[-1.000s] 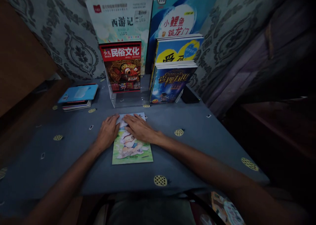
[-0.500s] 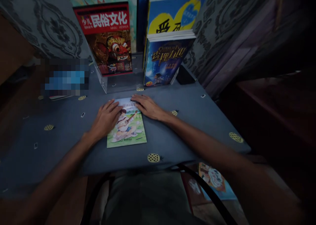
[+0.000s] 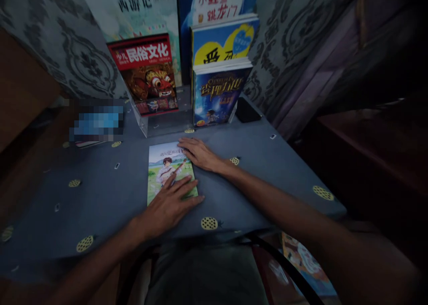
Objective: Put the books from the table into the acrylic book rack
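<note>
A thin book [image 3: 160, 166] lies flat and closed on the table in front of me, its cover showing a figure with a guitar on grass. Across the lower part of that cover rests my left hand [image 3: 172, 202], fingers spread, fingertips near the right edge. My right hand [image 3: 199, 154] lies flat at the book's upper right corner, its fingertips on the cover and the palm on the tablecloth. Neither hand grips anything. The lower right of the cover is partly hidden under the left hand.
Behind the book, a clear stand [image 3: 143, 126] holds a red-topped book [image 3: 147, 80] and a blue book [image 3: 217, 95], with taller books behind. A black phone-like slab [image 3: 247, 110] lies right of it. A blurred blue item [image 3: 98, 123] sits left. More books [image 3: 307, 265] lie below the table edge.
My left hand has slid from the book's upper left side down to its lower part, with fingers now spread. The right hand stays at the upper right corner. The view has tilted upward slightly.
</note>
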Action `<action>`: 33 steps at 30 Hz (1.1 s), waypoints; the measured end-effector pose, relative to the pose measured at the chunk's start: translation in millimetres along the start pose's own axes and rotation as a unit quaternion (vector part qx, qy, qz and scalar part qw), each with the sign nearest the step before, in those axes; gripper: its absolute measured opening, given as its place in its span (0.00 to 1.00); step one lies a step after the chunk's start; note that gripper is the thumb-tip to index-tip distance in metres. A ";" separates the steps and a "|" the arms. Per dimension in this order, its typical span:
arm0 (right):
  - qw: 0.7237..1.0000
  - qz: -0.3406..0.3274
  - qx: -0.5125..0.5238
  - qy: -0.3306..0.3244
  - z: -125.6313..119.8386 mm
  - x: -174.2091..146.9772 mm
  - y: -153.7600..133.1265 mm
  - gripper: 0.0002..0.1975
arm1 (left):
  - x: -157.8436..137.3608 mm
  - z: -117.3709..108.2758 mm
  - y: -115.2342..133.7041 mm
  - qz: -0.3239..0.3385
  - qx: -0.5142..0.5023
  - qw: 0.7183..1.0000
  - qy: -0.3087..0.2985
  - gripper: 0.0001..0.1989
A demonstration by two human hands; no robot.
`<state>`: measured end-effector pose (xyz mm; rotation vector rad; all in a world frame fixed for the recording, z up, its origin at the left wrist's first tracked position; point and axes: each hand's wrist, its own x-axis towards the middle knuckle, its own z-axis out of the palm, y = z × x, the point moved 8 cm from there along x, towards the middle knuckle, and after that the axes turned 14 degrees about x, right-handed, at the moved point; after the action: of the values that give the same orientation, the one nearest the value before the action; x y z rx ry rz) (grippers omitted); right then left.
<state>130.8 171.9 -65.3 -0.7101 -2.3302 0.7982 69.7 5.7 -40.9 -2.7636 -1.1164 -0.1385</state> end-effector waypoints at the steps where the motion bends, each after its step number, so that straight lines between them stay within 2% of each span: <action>1: 1.000 -0.001 0.001 0.005 -0.3 -0.6 0.4 0.19 | 0.1 0.9 0.7 0.001 0.004 1.000 -0.003 0.20; 9: 0.998 -0.043 0.022 0.047 -9.4 -1.4 -1.4 0.17 | 0.0 -3.1 2.2 0.018 0.036 0.999 -0.003 0.22; 13: 0.997 -0.037 0.021 0.065 -17.8 -1.8 -7.5 0.15 | -4.1 -12.2 -1.3 0.011 -0.004 1.000 -0.004 0.17; 16: 0.996 -0.007 0.007 0.083 -22.1 -2.5 -7.0 0.14 | -2.6 -15.9 -8.0 -0.025 -0.071 0.997 0.006 0.07; 19: 0.995 0.022 0.003 0.098 -25.2 -2.8 -3.8 0.14 | 5.9 -9.8 -20.0 -0.107 -0.099 0.989 0.000 0.06; 22: 0.994 0.042 0.020 0.102 -27.9 -2.6 -2.4 0.16 | 16.9 1.6 -33.3 -0.211 -0.024 0.976 -0.040 0.19; 25: 0.991 0.077 0.033 0.104 -30.7 -3.0 -2.3 0.17 | 26.9 8.9 -39.0 -0.266 0.062 0.958 -0.091 0.26; 29: 0.987 0.120 0.051 0.091 -29.9 -4.5 -6.7 0.19 | 28.7 14.8 -42.4 -0.295 0.110 0.938 -0.143 0.25; 33: 0.984 0.114 0.090 0.100 -30.1 -5.4 -12.9 0.18 | 20.8 23.5 -45.1 -0.288 0.158 0.936 -0.127 0.24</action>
<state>150.5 170.8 -38.7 -0.9421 -1.9923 0.9749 53.9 56.1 -56.0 -2.1446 -1.8069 0.3148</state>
